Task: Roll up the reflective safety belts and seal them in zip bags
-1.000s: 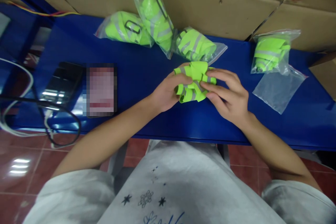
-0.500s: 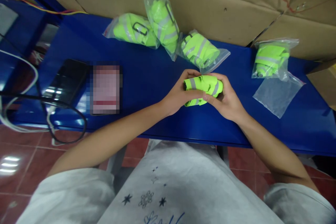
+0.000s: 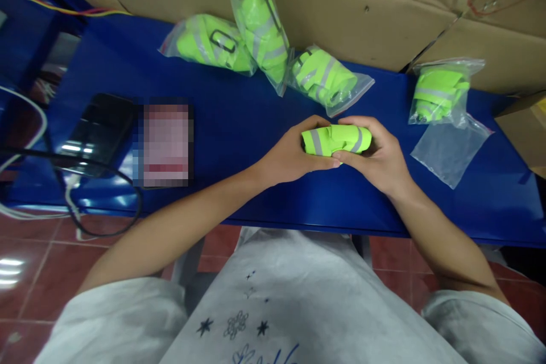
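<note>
A rolled neon-yellow reflective strap bundle [image 3: 335, 139] with grey stripes is held between both hands above the blue table [image 3: 239, 205]. My left hand [image 3: 294, 151] grips its left end, thumb along the lower edge. Around the right end curl the fingers of my right hand [image 3: 379, 153], its thumb tip meeting the left thumb near the bundle's lower middle. Just beyond the hands lies a bagged neon bundle [image 3: 326, 79]. An empty-looking clear zip bag [image 3: 452, 151] lies flat to the right, below another bagged bundle [image 3: 439, 94].
Two more bagged bundles [image 3: 209, 42] [image 3: 264, 34] lie at the back left. A black phone-like device [image 3: 100, 128] with cables and a pixelated item [image 3: 166, 145] are on the left. Cardboard [image 3: 333, 5] lines the back; a box [image 3: 524, 131] stands right.
The bundle has been turned and pressed into a flatter, wider roll between my hands. My right hand has shifted slightly right. The camera view has moved a little.
</note>
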Action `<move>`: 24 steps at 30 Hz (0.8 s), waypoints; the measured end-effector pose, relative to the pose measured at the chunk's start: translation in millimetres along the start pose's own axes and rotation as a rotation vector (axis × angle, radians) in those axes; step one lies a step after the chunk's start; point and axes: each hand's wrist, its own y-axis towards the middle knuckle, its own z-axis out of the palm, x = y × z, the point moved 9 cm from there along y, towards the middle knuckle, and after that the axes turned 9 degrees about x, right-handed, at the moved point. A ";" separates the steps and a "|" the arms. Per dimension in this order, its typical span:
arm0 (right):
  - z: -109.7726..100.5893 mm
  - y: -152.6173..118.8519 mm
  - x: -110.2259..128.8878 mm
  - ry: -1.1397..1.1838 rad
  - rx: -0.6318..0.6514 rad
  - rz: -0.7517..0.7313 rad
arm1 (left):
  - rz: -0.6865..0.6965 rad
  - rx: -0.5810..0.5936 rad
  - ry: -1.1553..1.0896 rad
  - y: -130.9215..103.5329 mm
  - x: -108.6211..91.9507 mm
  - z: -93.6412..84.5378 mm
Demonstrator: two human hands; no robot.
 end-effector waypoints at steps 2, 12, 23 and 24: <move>4.4 1.4 -8.0 0.134 0.076 0.100 | 0.046 -0.005 0.087 0.0 -2.5 -0.7; -60.8 -13.7 23.3 -0.618 0.278 0.167 | -0.036 -0.068 -0.152 -1.9 4.2 7.3; -345.0 -103.9 -140.7 -1.066 -0.684 0.911 | -0.042 -0.146 -0.214 -0.3 4.3 -7.2; -340.8 -101.1 -149.5 -1.062 -0.615 0.918 | -0.042 -0.149 -0.217 -1.3 3.4 -6.8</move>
